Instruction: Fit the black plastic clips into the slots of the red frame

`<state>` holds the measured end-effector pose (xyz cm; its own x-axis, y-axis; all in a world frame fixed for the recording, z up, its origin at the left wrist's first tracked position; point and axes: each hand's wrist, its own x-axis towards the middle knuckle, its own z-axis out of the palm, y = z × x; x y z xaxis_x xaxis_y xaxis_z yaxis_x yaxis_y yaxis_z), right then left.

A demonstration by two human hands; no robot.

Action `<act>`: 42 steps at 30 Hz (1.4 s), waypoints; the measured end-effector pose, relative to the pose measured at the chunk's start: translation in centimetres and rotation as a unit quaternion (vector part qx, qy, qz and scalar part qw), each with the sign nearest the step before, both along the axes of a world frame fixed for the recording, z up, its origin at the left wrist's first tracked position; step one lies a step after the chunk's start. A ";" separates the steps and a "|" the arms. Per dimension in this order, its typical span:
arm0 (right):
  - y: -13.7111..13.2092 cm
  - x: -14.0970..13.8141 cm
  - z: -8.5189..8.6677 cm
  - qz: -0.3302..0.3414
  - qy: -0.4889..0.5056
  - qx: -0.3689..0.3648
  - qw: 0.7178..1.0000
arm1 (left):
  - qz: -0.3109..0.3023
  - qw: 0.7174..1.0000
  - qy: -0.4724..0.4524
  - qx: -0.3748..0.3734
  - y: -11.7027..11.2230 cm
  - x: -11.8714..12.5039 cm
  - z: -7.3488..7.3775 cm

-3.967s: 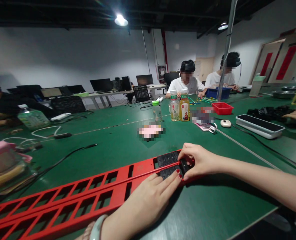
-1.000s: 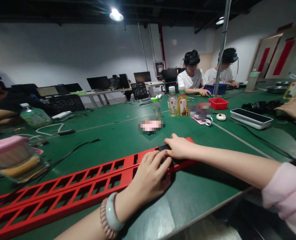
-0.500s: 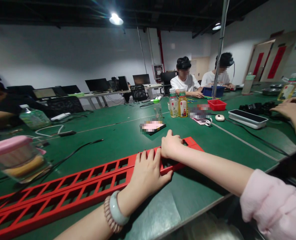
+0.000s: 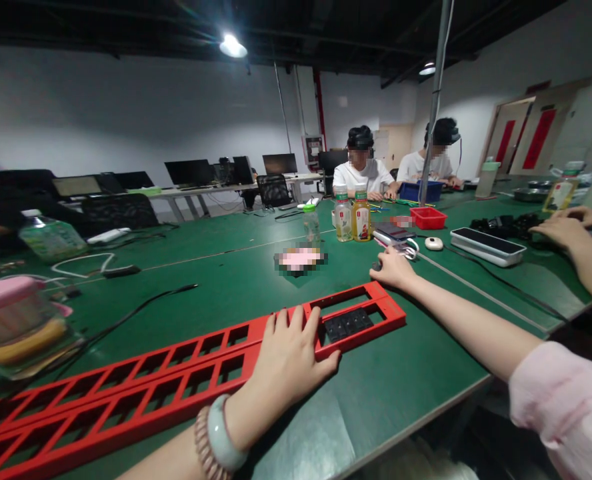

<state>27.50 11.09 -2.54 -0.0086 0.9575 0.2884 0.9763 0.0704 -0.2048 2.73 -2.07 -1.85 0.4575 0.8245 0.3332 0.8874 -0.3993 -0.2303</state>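
Observation:
A long red frame (image 4: 196,353) with two rows of slots lies across the green table. My left hand (image 4: 291,350) rests flat on it with fingers spread. Just right of that hand, black blocks (image 4: 349,325) sit side by side in an opening near the frame's right end. My right hand (image 4: 395,269) is beyond the frame's right end, off it. Its fingers are closed on a small dark piece (image 4: 377,266), partly hidden by the fingers, whose kind I cannot make out.
A blurred pink item (image 4: 301,259) lies beyond the frame. Two drink bottles (image 4: 353,217), a red bin (image 4: 428,217) and a white-cased device (image 4: 487,247) stand farther back. A pink-lidded container (image 4: 19,323) is at left. Another person's hands (image 4: 563,227) are at right.
My right hand has left the frame's right end and moved to the right and away, uncovering the black blocks. My left hand stays on the frame.

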 end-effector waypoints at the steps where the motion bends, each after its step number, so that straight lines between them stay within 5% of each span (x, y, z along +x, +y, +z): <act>1: 0.4 0.3 -0.6 0.000 0.006 0.009 1.000 | -0.001 1.000 0.002 0.001 0.1 0.0 0.0; 6: 1.4 1.2 -1.4 -0.019 0.006 0.056 0.998 | -0.003 1.000 0.010 0.002 0.3 0.1 -0.1; 11: -2.5 -1.0 1.4 0.023 -0.019 0.157 0.987 | -0.006 1.000 -0.004 0.006 0.3 0.1 -0.2; 16: -10.4 -7.0 2.9 0.144 -0.024 0.042 0.988 | -0.012 1.000 -0.015 0.006 0.6 -0.2 -0.6; 19: -12.8 -9.8 2.8 0.126 -0.024 0.003 0.992 | -0.021 1.000 -0.017 0.002 0.8 -0.2 -0.6; 27: -10.6 -11.2 2.9 0.116 0.022 -0.132 0.984 | -0.020 1.000 0.011 -0.008 0.8 -0.2 -0.5; 32: -10.6 -11.9 3.7 0.140 -0.043 -0.179 0.973 | -0.032 0.999 0.007 -0.006 1.2 -0.3 -0.6; 38: -11.5 -12.3 4.1 0.124 -0.097 -0.056 0.986 | -0.036 0.999 0.002 0.000 1.0 -0.3 -0.3; 42: -10.7 -9.7 5.0 0.091 -0.078 0.023 0.992 | -0.023 1.000 -0.002 0.001 0.6 -0.1 -0.1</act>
<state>17.82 0.39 2.48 -0.2282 0.9216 0.3139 0.9662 0.2541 -0.0437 2.64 -1.47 -1.99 0.4942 0.8018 0.3359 0.8686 -0.4402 -0.2274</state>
